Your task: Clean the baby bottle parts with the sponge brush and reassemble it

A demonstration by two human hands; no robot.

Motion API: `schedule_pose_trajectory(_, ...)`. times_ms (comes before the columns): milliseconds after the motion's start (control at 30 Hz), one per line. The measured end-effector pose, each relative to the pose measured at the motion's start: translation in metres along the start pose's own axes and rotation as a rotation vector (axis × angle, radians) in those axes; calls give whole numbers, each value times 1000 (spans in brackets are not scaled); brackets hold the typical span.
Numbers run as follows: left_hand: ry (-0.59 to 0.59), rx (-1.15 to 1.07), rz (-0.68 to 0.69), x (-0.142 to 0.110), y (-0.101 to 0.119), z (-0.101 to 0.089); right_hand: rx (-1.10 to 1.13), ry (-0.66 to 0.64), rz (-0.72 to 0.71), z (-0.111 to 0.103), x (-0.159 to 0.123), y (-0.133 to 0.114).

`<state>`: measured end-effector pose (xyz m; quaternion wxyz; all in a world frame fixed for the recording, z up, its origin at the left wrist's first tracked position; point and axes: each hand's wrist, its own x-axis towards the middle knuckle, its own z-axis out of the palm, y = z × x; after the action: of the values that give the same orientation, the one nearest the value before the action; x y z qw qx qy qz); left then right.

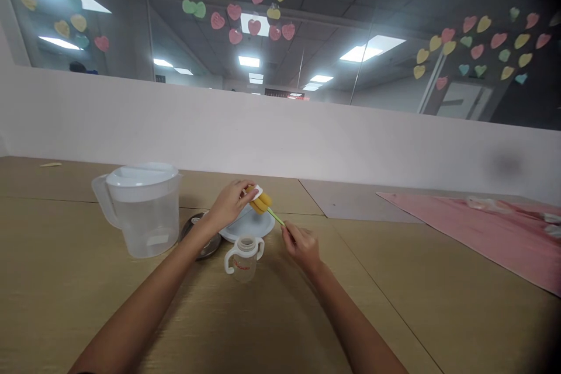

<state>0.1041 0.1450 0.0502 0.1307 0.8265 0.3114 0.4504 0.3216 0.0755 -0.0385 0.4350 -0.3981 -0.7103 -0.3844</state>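
Note:
My right hand (302, 245) grips the thin green handle of a bottle brush whose yellow sponge head (262, 203) points up and left. Pinched in my left hand (232, 201) is a small white bottle cap or ring (258, 191), which touches the sponge head. Its exact shape is partly hidden by my fingers. Below, a clear baby bottle (245, 266) with two white handles stands upright and uncapped on the table. Behind it lies a pale round plate or shallow bowl (263, 231). A dark metal dish or lid (210, 248) is partly covered by my left forearm.
A large clear pitcher (149, 216) with a white lid stands at the left. On the right, a pink cloth (495, 239) with plastic packets covers part of the tan table (372, 304). A low white wall and a window with heart-shaped notes rise behind.

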Motion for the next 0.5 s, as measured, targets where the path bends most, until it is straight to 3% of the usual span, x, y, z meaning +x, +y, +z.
schedule_pose_trajectory(167, 58, -30, 1, 1, -10, -1, -78, -29, 22, 0, 2, 2)
schedule_pose_trajectory(333, 136, 123, 58, 0, -10, -4, -150, -15, 118, 2, 2, 3)
schedule_pose_trajectory(500, 120, 284, 68, -1, -1, -14, -190, -17, 209, 2, 3, 2)
